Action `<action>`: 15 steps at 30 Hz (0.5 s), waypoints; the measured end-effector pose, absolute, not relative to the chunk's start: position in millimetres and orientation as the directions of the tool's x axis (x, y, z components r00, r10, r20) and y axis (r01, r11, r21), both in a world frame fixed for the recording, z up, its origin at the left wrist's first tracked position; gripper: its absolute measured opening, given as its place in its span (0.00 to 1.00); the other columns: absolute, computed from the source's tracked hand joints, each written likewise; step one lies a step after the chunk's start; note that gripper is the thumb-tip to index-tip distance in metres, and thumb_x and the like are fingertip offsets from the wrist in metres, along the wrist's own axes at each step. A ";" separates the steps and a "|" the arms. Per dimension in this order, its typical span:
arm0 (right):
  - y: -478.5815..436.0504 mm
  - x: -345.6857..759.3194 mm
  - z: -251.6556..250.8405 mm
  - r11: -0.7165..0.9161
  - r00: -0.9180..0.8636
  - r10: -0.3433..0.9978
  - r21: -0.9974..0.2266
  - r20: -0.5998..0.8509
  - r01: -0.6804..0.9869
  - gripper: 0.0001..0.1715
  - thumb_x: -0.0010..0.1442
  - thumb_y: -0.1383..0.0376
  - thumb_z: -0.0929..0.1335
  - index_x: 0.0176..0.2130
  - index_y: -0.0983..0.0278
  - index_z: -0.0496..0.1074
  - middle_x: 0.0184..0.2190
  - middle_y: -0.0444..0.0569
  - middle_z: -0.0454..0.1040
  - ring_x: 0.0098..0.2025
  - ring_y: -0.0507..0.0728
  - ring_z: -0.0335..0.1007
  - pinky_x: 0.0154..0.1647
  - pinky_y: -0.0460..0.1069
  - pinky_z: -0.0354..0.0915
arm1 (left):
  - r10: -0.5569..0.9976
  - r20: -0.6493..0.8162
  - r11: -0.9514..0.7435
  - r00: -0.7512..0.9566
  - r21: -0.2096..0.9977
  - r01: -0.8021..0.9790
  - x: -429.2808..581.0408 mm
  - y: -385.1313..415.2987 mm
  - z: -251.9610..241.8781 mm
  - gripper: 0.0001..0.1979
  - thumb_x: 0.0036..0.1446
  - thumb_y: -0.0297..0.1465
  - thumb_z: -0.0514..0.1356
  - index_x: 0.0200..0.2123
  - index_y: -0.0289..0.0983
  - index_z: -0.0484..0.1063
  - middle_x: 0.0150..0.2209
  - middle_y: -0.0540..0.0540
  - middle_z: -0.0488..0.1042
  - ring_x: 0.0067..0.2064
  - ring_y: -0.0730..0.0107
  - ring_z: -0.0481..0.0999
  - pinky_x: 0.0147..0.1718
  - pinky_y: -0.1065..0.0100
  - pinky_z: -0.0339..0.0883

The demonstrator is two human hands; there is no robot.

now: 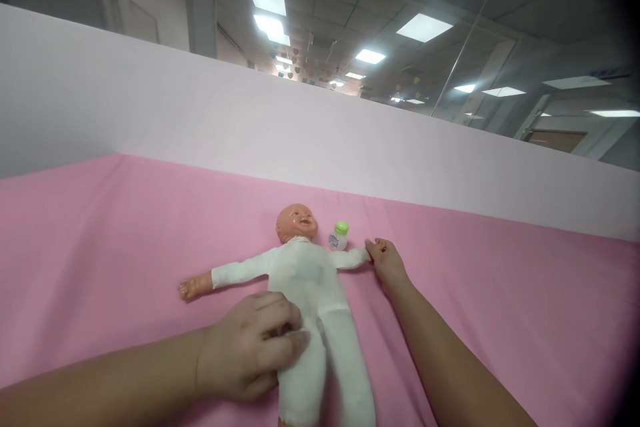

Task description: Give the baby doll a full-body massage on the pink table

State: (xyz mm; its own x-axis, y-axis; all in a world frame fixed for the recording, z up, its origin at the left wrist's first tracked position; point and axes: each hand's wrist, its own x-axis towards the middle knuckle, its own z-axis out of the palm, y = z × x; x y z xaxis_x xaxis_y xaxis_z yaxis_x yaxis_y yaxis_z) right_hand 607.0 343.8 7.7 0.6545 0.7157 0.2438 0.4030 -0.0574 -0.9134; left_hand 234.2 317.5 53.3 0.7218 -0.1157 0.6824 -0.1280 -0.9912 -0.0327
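Observation:
A baby doll (305, 280) with a white cloth body and hard, skin-toned head and hands lies face up, arms spread. My right hand (391, 265) is closed around the doll's hand on the right side, at the end of the white sleeve. Curled fingers and thumb bring my left hand (257, 343) against the doll's hip and upper thigh; whether they pinch the cloth is hidden. Beside the doll's head stands a small clear bottle (339, 239) with a green cap and a label. The doll's feet run out of view at the bottom.
A pink sheet (125, 233) with some creases covers the surface under the doll. Behind it rises a low white wall (280, 127), with glass panels above. Through the glass show ceiling lights (425, 27) and a doorway (150, 10).

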 end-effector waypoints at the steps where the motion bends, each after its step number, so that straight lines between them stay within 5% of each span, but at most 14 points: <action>1: 343.4 610.7 6.9 -0.145 0.655 0.724 -0.882 0.215 0.449 0.40 0.54 0.42 0.71 0.55 0.66 0.70 0.44 0.59 0.78 0.43 0.65 0.77 0.44 0.56 0.72 | -0.134 0.665 -0.988 0.735 -0.036 -0.147 234.4 315.5 53.3 0.20 0.54 0.22 0.54 0.51 0.35 0.71 0.39 0.41 0.70 0.35 0.62 0.68 0.34 0.60 0.63; 4: 341.9 613.2 6.9 -0.292 0.637 0.756 -0.794 0.150 0.534 0.44 0.52 0.42 0.73 0.57 0.66 0.69 0.53 0.62 0.76 0.53 0.69 0.74 0.55 0.61 0.67 | -0.153 0.648 -0.984 0.747 -0.029 -0.176 234.8 312.2 52.4 0.19 0.53 0.22 0.54 0.48 0.35 0.72 0.37 0.41 0.70 0.34 0.62 0.68 0.34 0.60 0.62; 7: 341.0 603.1 10.1 -0.172 0.614 0.764 -0.856 0.196 0.487 0.45 0.53 0.44 0.73 0.61 0.65 0.65 0.55 0.61 0.74 0.55 0.67 0.73 0.56 0.60 0.67 | -0.063 0.684 -0.988 0.726 0.061 -0.143 233.8 316.0 52.3 0.18 0.56 0.22 0.55 0.50 0.36 0.72 0.39 0.42 0.70 0.36 0.64 0.68 0.35 0.62 0.63; 11: 336.6 574.4 18.6 0.173 0.536 0.780 -0.935 0.322 0.311 0.44 0.56 0.48 0.73 0.64 0.62 0.60 0.57 0.58 0.74 0.45 0.61 0.76 0.41 0.54 0.74 | 0.185 0.672 -0.959 0.717 0.284 -0.019 228.0 336.5 53.8 0.16 0.60 0.24 0.55 0.50 0.38 0.73 0.40 0.44 0.70 0.37 0.67 0.69 0.37 0.66 0.65; 15: 326.6 537.9 27.9 0.278 0.377 0.812 -0.863 0.446 0.422 0.38 0.61 0.54 0.71 0.67 0.55 0.60 0.58 0.53 0.74 0.31 0.52 0.72 0.35 0.51 0.74 | 0.498 0.506 -0.820 0.704 0.540 0.191 224.5 365.6 50.8 0.09 0.59 0.25 0.56 0.41 0.38 0.75 0.38 0.48 0.72 0.38 0.68 0.72 0.37 0.68 0.66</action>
